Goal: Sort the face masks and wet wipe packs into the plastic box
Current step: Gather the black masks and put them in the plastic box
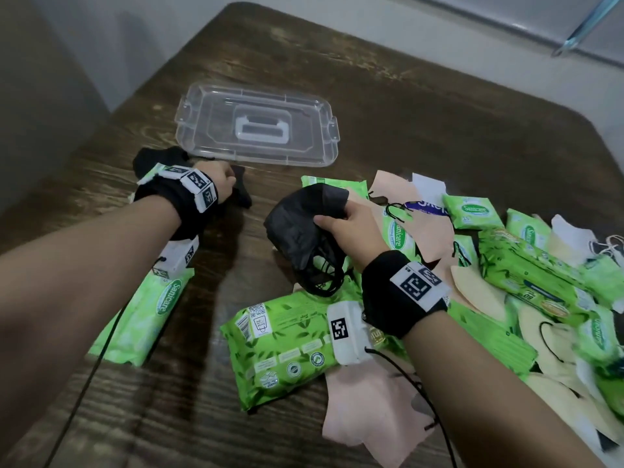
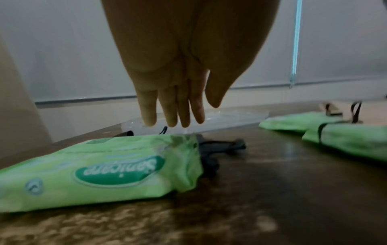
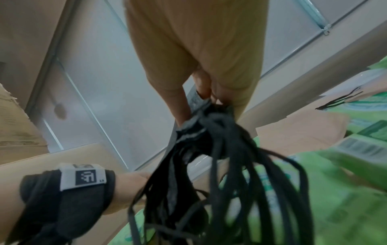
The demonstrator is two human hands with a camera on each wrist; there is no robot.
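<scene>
1. The right hand (image 1: pixel 347 228) grips a bunch of black masks (image 1: pixel 304 224) above the green wipe packs (image 1: pixel 280 349); keep the dangling ear loops gathered.
2. The left hand (image 2: pixel 178 92), fingers straight, hovers over a black mask on the table (image 1: pixel 241 189) at far left; pinch its body, not a loop.
3. Only the clear lid (image 1: pixel 256 125) shows; the box itself is out of view.

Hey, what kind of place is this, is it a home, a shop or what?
Probably an ordinary room in a home or small office, though that is a guess. A dark wooden table stands against a plain pale wall, and cardboard boxes are stacked nearby. No shelves or counters show.
</scene>
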